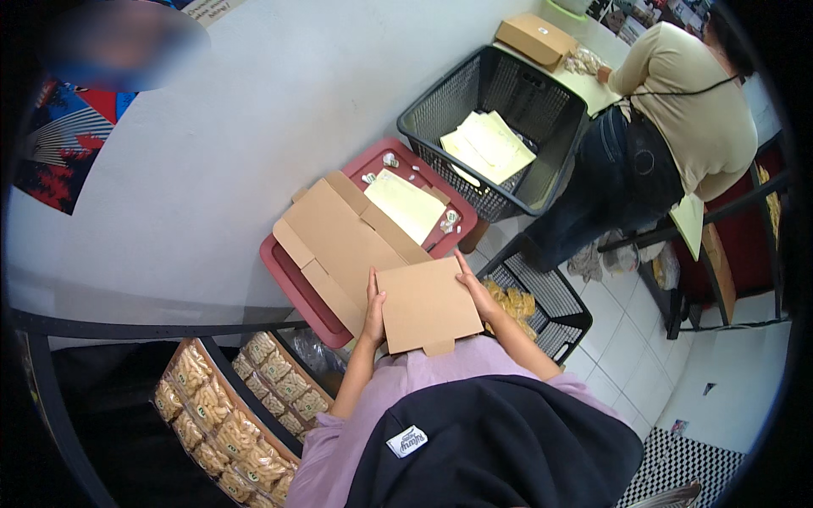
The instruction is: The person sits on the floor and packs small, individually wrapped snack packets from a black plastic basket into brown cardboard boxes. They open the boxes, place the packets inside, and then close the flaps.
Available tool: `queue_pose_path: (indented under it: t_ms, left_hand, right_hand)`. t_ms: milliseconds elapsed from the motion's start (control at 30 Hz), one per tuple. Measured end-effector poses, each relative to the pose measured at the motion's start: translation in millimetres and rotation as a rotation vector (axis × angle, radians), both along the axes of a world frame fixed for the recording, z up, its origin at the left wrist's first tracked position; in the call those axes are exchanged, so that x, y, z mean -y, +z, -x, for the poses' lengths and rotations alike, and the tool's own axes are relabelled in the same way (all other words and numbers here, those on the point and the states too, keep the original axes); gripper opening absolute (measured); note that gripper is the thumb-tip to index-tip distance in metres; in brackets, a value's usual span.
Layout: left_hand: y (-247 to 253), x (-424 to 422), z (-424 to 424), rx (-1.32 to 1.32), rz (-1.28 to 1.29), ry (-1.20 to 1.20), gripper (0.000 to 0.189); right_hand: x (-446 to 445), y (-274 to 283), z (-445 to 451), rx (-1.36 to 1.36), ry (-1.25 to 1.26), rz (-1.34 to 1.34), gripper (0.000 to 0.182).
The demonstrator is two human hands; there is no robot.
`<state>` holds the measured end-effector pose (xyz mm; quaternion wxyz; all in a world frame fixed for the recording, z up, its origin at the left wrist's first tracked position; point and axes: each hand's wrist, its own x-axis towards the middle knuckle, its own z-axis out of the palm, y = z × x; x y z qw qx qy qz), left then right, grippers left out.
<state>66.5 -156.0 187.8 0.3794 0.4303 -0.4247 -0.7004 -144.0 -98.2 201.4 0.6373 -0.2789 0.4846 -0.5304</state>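
My left hand (375, 311) and my right hand (476, 292) grip opposite sides of a brown cardboard box's flat panel (432, 305), close to my body. A small tab sticks out from its near edge. Beyond it, an unfolded sheet of cardboard (343, 235) with creased flaps lies across a red plastic tray or tabletop (273, 254); whether it joins the panel in my hands cannot be told. A pale yellow paper sheet (406, 203) lies on the red surface behind the cardboard, among small scraps and round stickers (451, 217).
A black crate (552, 190) holding yellow sheets (489, 146) stands beyond the tray. A lower crate (575, 311) with packaged food (514, 305) is at right. A person (686, 114) leans over a table there. Packed snacks (222, 425) fill racks at lower left.
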Motion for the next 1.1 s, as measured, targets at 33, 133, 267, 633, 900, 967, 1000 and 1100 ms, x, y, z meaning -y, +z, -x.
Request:
queue_pose_path:
  t_ms: [33,133,267,633,900,967,1000,1100]
  left_hand:
    - [9.5,-6.9,-1.2,0.015,-0.019,-0.052,0.059]
    - [39.2,-23.7,-7.1,0.062,-0.063,-0.207,0.066]
    - [34.0,-39.7,-21.9,0.002,-0.144,-0.26,0.065]
    - [-7.3,30.1,-31.9,-0.025,0.021,0.002,0.06]
    - [-61.7,70.1,-58.1,-0.031,-0.227,0.195,0.062]
    - [-83.6,69.5,-67.6,-0.086,-0.21,0.207,0.063]
    - [-88.5,69.4,-68.2,-0.094,-0.186,0.191,0.062]
    - [-98.4,67.0,-70.4,-0.081,-0.157,0.212,0.062]
  right_hand:
    - [-4.5,1.7,1.5,-0.031,0.019,-0.006,0.065]
    - [-19.3,5.5,2.5,-0.018,0.075,-0.029,0.071]
    - [-29.5,21.3,-6.8,-0.102,0.11,0.012,0.073]
    - [66.9,-14.8,-17.7,-0.338,0.206,0.1,0.067]
    - [89.9,-17.1,-43.9,-0.88,0.431,0.391,0.071]
    - [88.2,-10.0,-52.2,-0.96,0.458,0.409,0.061]
    - [86.0,-7.7,-56.3,-0.968,0.401,0.419,0.054]
    - [83.9,-11.4,-62.8,-1.011,0.374,0.405,0.051]
